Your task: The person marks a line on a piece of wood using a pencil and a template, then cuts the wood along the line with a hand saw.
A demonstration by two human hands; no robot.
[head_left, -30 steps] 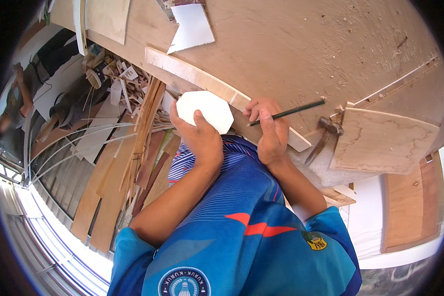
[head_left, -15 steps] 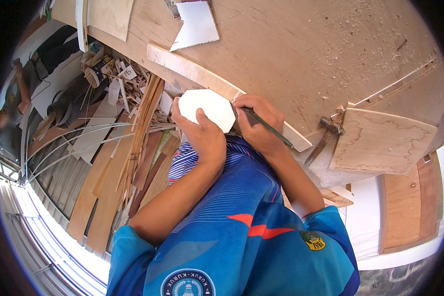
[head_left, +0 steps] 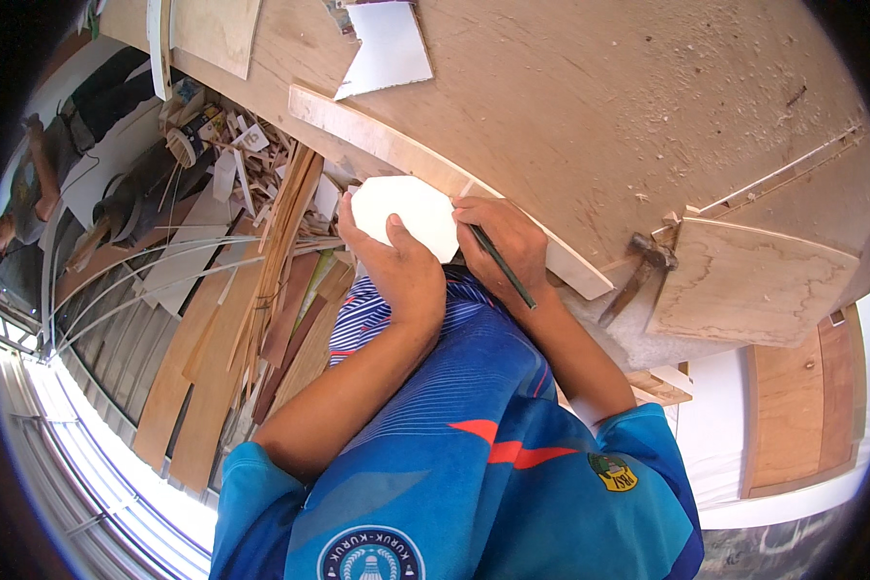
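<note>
Both hands work close together before my camera, each with something in its grip. I see the left hand [head_left: 406,271] clamped on a white many-sided piece [head_left: 401,205], its thumb pressed on the upper face and its other fingers wrapped around the left side and out of sight beneath. From where I watch, that piece is just in front of the worker's waist, at the near edge of the tabletop [head_left: 590,106]; I cannot tell whether it rests on that edge.

Curled around a dark pencil [head_left: 501,266], the right hand [head_left: 510,237] has its fingertips at the piece's right edge. I make out the pencil's back end slanting toward the wrist; its point is hidden from me, so I cannot tell if it touches the white surface.

Just beyond the hands I find a pale wooden strip [head_left: 377,135] lying along the tabletop's near edge. Farther in, toward the far edge, is a white angular scrap [head_left: 391,53]. To the right, by the near edge, I pick out a hammer [head_left: 652,253] next to a plywood panel [head_left: 759,280]. Off the tabletop's left side, I see a heap of wood offcuts [head_left: 256,145] above long planks [head_left: 213,416].
</note>
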